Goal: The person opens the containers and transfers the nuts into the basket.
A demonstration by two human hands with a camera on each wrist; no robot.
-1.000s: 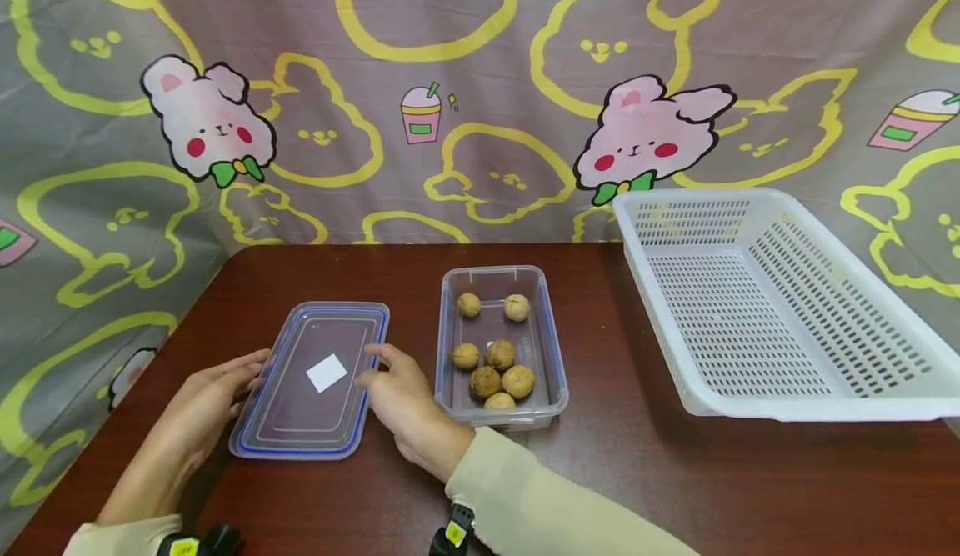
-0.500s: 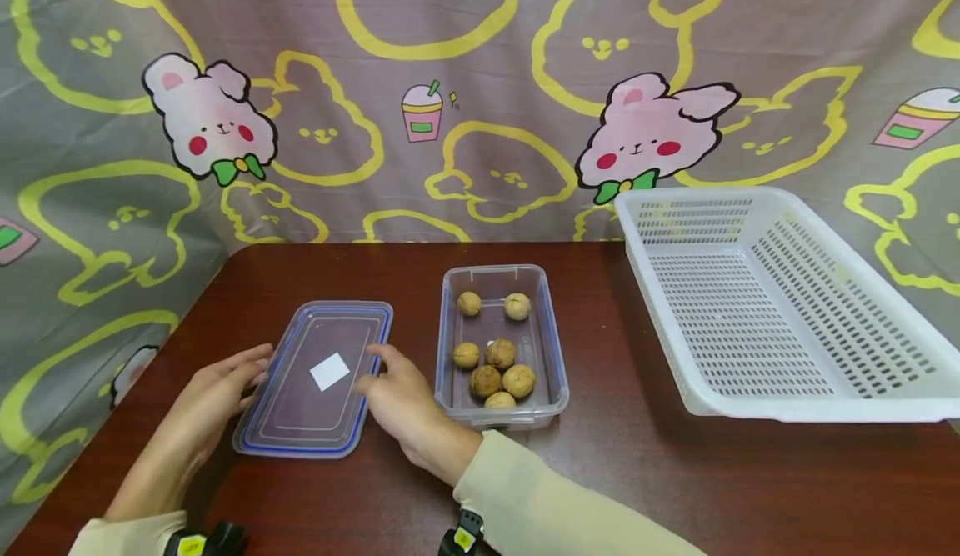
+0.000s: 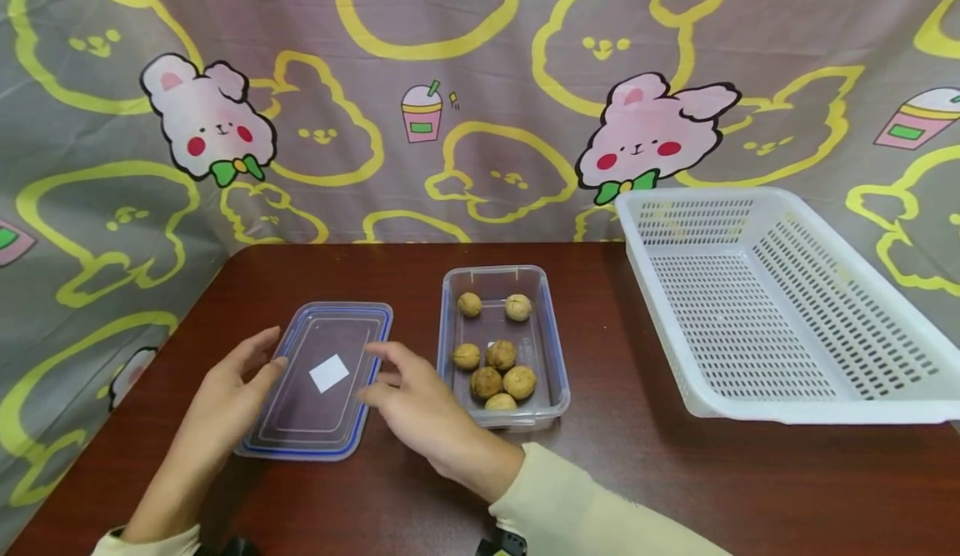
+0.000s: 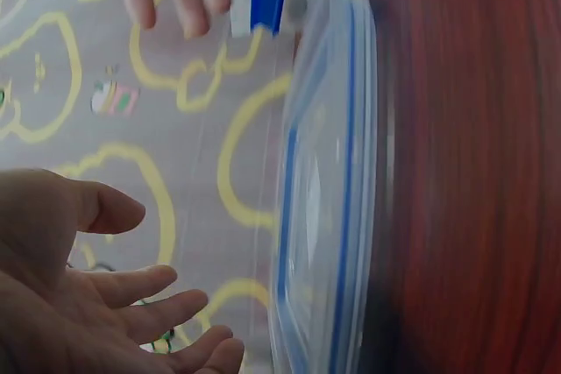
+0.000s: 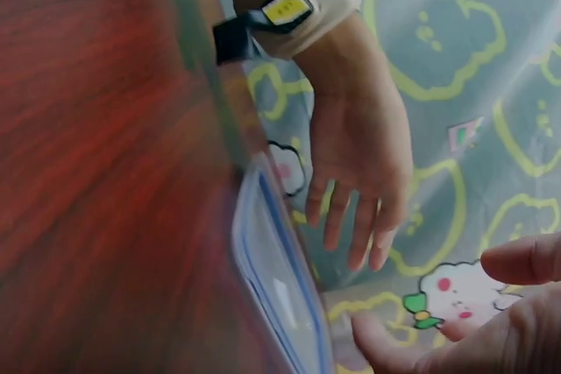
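A clear lid (image 3: pixel 296 413) with a blue seal and a white square on it lies flat on the table. My left hand (image 3: pixel 225 398) is raised over the lid's left edge, fingers loosely spread and holding nothing. Over its right edge hovers my right hand (image 3: pixel 423 410), thumb and fingers apart, also holding nothing. The left wrist view shows a gap between the left hand (image 4: pixel 96 291) and the lid (image 4: pixel 324 190). To the right stands a clear plastic container (image 3: pixel 556 348) with several walnuts (image 3: pixel 519 381) inside; the right hand is close to its left wall.
A large white perforated basket (image 3: pixel 720 314) stands at the right of the dark red-brown table (image 3: pixel 600 473). Behind and left of the table hangs a curtain (image 3: pixel 480 97) printed with cartoon animals.
My left hand has lifted from beside the lid's left edge and moved right over it. The right hand has shifted slightly right and turned. The lid lies nearly where it was.
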